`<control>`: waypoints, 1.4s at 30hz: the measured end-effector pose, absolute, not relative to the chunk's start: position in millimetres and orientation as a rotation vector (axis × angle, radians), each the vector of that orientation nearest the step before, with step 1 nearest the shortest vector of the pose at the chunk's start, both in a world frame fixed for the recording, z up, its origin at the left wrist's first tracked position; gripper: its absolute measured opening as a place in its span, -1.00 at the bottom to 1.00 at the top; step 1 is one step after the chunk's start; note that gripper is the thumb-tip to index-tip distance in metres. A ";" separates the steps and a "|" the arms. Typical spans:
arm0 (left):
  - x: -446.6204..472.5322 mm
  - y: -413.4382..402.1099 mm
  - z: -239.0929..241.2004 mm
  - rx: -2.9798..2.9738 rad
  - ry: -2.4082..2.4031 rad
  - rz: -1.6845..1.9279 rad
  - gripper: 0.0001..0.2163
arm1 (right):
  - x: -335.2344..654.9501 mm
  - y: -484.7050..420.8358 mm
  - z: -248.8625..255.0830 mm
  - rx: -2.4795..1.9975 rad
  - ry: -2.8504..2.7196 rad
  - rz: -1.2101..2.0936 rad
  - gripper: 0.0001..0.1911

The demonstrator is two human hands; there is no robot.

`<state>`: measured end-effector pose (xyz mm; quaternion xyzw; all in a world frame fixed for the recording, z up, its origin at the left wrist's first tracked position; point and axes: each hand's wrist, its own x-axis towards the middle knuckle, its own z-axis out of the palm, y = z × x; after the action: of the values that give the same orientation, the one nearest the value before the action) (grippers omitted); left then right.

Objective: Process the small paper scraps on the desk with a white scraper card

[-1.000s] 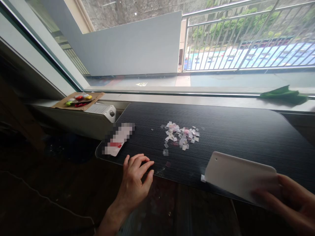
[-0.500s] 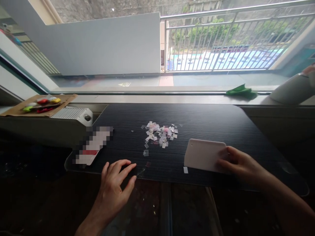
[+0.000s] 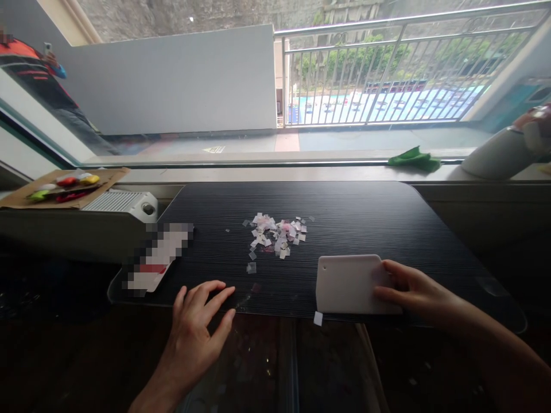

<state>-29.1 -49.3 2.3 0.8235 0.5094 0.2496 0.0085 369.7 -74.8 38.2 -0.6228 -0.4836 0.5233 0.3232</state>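
Note:
My right hand (image 3: 408, 287) grips the right end of a flat white plastic scraper (image 3: 346, 284), which has a small hole in its upper left corner. The scraper's lower edge is near the front edge of the black tabletop (image 3: 353, 212). A small white paper square (image 3: 318, 318) is at the scraper's lower left corner, at the table edge. My left hand (image 3: 200, 321) is open over the front edge, fingers spread, holding nothing. Beyond the hands lies a pile of small white, clear and pinkish scraps (image 3: 279, 232), with a few loose pieces nearer me.
A partly blurred-out white and red item (image 3: 161, 258) lies at the table's left. A radiator (image 3: 124, 203) carries cardboard with colourful items (image 3: 73, 183). On the windowsill are a green cloth (image 3: 415, 159) and a white container (image 3: 495, 152). A person (image 3: 43, 80) shows beyond the glass.
My right hand has drawn the scraper toward me, and the white square has moved with it to the table edge. My left hand has barely moved. A person has come into view at upper left.

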 end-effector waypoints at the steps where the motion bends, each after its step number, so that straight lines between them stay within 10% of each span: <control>1: -29.0 -49.4 2.4 2.578 1.590 0.784 -0.74 | 371.2 -76.8 40.7 -1.641 -1.291 1.379 -0.68; 42: -9.6 -59.1 18.6 2.333 1.648 0.618 -0.67 | 251.0 12.8 44.0 -1.595 -1.824 0.583 -0.83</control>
<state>-9.6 -59.1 18.6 0.7936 0.5605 0.2101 0.1091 251.0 12.8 44.0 -0.6067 -0.6936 0.2218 0.3189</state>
